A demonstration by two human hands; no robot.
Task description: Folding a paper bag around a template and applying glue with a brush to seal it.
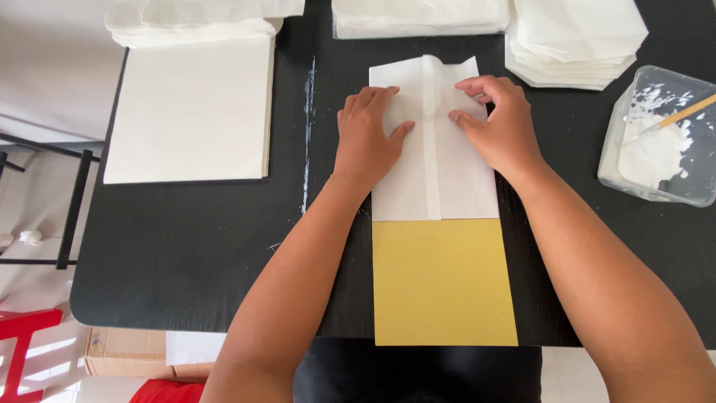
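A yellow card (pixel 444 282) is lying nearest on the black desk (pixel 186 254), its far edge tucked under the folded white paper (pixel 435 175). The left hand (pixel 367 138) and right hand (pixel 498 123) are pressing that paper flat, fingers spread, grasping nothing. Farther off, white paper stacks (pixel 574 37) and a glue tub (pixel 660 138) are sitting.
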